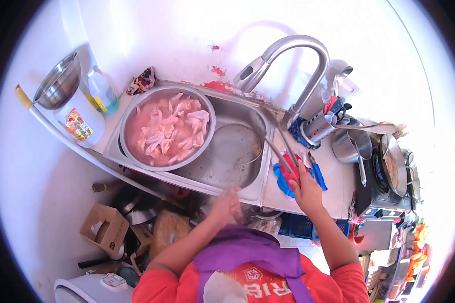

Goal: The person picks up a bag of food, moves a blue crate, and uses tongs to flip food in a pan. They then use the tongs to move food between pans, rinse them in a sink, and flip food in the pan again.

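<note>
My right hand (pixel 307 189) is closed around a pair of metal tongs (pixel 283 144). Their two long arms spread apart toward the sink's right rim, and the far ends are blurred. Beneath that hand a red and blue cloth (pixel 283 183) lies on the counter. My left hand (pixel 227 206) is at the sink's front edge with its fingers curled in, slightly smeared by motion; I see nothing in it. Raw chicken pieces (pixel 169 129) sit in pinkish water in a large metal basin (pixel 125 132), which rests over the left part of the steel sink (pixel 194 177).
A tall faucet (pixel 316 48) arches behind the sink. On the right are a utensil holder (pixel 318 127), a saucepan (pixel 350 146) and a stove with a frying pan (pixel 392 164). To the left stand a plastic bottle (pixel 102 91) and a steel bowl (pixel 59 83). Below is a cardboard box (pixel 104 227).
</note>
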`<action>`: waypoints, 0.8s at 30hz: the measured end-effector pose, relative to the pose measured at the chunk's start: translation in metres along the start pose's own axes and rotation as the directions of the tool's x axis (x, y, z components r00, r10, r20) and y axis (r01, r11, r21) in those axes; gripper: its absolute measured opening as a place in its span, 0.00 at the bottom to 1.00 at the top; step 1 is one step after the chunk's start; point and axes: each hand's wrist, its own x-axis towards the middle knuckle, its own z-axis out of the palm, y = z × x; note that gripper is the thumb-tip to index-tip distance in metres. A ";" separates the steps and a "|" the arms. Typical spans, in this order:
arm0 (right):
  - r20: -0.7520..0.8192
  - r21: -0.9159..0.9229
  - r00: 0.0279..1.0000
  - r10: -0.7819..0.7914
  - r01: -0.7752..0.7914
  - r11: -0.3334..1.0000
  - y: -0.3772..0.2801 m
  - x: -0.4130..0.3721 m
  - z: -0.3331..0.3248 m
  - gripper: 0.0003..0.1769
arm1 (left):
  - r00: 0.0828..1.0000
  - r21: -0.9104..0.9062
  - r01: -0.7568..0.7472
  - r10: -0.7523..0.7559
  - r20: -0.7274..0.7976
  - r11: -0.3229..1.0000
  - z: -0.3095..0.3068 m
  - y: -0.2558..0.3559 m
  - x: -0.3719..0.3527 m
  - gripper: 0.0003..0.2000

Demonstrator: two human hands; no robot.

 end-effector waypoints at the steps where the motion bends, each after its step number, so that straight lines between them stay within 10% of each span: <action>1: -0.082 0.050 0.996 -0.015 0.020 0.999 -0.002 -0.003 0.002 0.36 | 1.000 0.011 -0.007 0.007 0.010 1.000 -0.001 -0.001 -0.001 0.13; 4: 0.317 -0.163 0.948 0.037 0.016 0.986 0.006 0.001 0.000 0.37 | 1.000 0.081 -0.007 0.007 -0.001 0.997 0.000 0.001 -0.002 0.14; 16: -0.092 0.101 0.995 -0.047 0.056 0.993 -0.027 0.026 -0.007 0.35 | 0.995 0.177 0.000 -0.018 0.097 0.984 -0.013 -0.011 0.007 0.13; 22: 0.244 -0.031 0.969 0.050 -0.043 0.999 -0.007 0.023 0.011 0.35 | 0.993 0.036 0.074 -0.077 0.084 0.997 -0.006 -0.004 0.005 0.12; 24: 0.026 0.097 0.999 -0.022 0.019 0.995 -0.014 0.022 0.010 0.34 | 0.991 0.004 0.093 -0.093 0.101 0.996 -0.007 -0.007 0.006 0.12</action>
